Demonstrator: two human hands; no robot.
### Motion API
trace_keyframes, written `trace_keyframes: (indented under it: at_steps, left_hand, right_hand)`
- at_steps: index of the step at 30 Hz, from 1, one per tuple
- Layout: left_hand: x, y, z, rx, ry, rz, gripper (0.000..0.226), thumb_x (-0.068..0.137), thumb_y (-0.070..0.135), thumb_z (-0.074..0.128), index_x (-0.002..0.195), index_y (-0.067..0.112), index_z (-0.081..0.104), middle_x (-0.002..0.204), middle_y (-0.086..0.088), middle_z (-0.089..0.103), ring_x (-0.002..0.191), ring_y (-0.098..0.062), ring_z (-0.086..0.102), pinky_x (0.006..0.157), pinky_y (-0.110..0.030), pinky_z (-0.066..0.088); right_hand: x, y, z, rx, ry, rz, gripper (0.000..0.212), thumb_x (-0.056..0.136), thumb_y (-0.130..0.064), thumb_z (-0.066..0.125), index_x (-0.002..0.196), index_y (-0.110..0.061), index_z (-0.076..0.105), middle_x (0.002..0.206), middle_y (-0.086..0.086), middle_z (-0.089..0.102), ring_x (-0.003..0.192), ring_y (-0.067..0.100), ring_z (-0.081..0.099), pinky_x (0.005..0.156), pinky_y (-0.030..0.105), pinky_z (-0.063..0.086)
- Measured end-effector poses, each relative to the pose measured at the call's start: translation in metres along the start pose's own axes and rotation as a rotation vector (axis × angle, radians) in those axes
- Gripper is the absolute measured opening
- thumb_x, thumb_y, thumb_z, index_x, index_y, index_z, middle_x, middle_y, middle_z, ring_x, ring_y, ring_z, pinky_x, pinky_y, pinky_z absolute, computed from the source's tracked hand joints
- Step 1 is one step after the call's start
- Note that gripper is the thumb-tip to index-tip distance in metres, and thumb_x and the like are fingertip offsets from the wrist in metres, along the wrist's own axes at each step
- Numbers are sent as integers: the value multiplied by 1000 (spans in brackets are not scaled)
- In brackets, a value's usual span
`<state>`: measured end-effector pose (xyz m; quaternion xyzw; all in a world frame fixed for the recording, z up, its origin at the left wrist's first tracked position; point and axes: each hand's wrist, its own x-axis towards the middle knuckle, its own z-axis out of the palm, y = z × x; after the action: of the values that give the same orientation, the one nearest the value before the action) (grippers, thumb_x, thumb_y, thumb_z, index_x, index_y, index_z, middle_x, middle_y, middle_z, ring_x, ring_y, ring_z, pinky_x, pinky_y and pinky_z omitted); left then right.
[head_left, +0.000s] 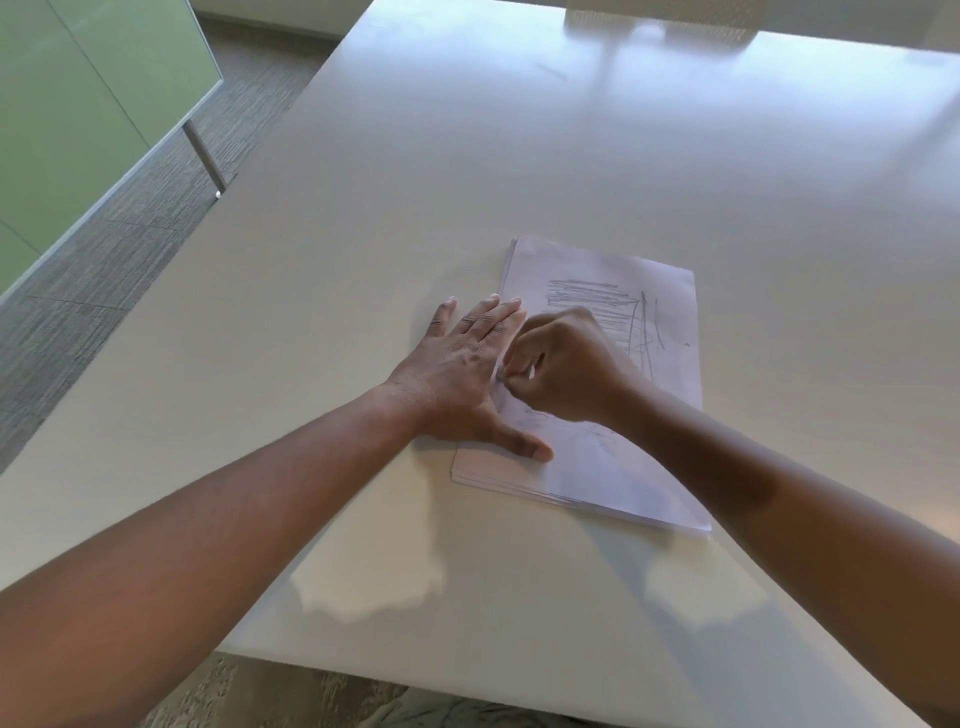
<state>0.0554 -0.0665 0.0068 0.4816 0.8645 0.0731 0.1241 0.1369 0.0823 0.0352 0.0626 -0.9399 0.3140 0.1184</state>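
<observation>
Head view: white table (519, 156), grey carpet (130, 249); left hand (457, 364) flat on paper stack (670, 312), right hand (566, 364) pinching it.

Matt white sheets make up the paper stack (670, 322), which lies on a smooth, faintly glossy white counter (467, 156) that mirrors pale light. Left of the paper stack, past the counter's edge, a brushed metal leg (204, 156) stands on coarse, ribbed grey carpet (104, 270) beside a frosted green panel (78, 104).
</observation>
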Motion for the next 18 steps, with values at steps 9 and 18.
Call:
trace_keyframes:
  at_steps: [9, 18]
  left_hand:
    - [1, 0, 1, 2, -11, -16, 160, 44, 110, 42, 164, 16, -5, 173, 6, -10, 155, -6, -22, 126, -51, -13]
    - [1, -1, 2, 1, -7, -17, 163, 38, 112, 35, 164, 16, -6, 173, 7, -11, 155, -6, -22, 125, -50, -14]
  right_hand:
    - [-8, -3, -3, -7, -85, -43, 9, 68, -5, 78, 63, -13, 77, 67, -2, 71, 55, 10, 62, 56, 20, 50]
    - [-14, -6, -5, 16, -129, -64, 8, 68, -8, 77, 63, -14, 77, 69, -2, 71, 56, 9, 62, 57, 21, 51]
